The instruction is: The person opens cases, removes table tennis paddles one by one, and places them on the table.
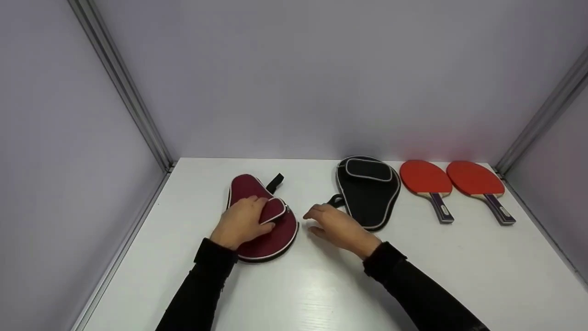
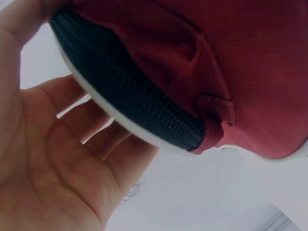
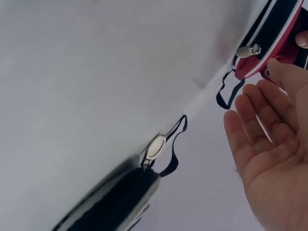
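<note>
The left hand [image 1: 241, 221] rests on the dark red paddle case [image 1: 266, 239], which lies flat on the white table [image 1: 294, 294] toward its left side. The fingers lie over the case's small front pocket, loosely bent; the left wrist view shows the palm [image 2: 53, 163] open and the fingers spread just beside the case's zipped edge [image 2: 130, 96], not clamped round it.

The right hand [image 1: 337, 226] is just to the right of the red case, between it and the black paddle case [image 1: 367, 191]. Its fingers are relaxed and slightly spread, holding nothing. The right wrist view shows the open palm [image 3: 274, 159] with the fingertips close to the red case's zipper pull [image 3: 248, 50]; whether they touch the case cannot be told. The black case's zipper pull [image 3: 155, 148] and its cord lie on the table nearby.

Two red paddles [image 1: 425, 180] [image 1: 475, 180] lie side by side at the far right, handles toward the person, just beside the black case.
</note>
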Demonstrator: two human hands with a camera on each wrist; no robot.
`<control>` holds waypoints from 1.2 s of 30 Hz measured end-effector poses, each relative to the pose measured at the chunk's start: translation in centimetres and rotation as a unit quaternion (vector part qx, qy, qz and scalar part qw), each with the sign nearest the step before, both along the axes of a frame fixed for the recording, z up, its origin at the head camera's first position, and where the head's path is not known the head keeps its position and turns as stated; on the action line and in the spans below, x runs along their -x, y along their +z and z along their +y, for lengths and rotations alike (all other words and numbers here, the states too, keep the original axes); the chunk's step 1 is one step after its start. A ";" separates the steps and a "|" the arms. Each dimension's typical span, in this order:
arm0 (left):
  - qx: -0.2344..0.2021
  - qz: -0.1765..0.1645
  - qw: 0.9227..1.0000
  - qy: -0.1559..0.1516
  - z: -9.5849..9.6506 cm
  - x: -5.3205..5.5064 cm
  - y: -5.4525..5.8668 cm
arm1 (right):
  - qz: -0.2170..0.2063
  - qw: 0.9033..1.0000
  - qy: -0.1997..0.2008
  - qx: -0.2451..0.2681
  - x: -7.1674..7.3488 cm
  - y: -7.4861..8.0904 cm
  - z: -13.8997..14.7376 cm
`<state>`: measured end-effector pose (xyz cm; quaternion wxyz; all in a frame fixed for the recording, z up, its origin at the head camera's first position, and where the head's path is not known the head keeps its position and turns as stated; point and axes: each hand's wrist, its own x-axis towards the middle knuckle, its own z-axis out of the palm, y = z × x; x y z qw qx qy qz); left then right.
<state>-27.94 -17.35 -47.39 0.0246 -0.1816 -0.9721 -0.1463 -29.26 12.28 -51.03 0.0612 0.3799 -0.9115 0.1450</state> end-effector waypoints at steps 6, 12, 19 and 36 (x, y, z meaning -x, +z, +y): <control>-0.003 -0.019 1.000 -0.004 0.4 -0.4 0.2 | -0.003 1.000 0.021 -0.016 0.7 -0.2 -0.9; -0.008 -0.032 0.999 -0.005 0.6 -0.7 0.4 | 0.009 0.998 0.052 -0.031 1.2 -0.4 -1.7; -0.012 -0.035 0.999 -0.003 0.6 -0.6 0.3 | -0.011 0.998 0.045 -0.031 1.1 -0.1 -1.9; 0.051 0.055 0.996 0.055 2.1 -0.1 -1.1 | -0.001 1.000 0.004 -0.018 1.0 -0.2 -1.3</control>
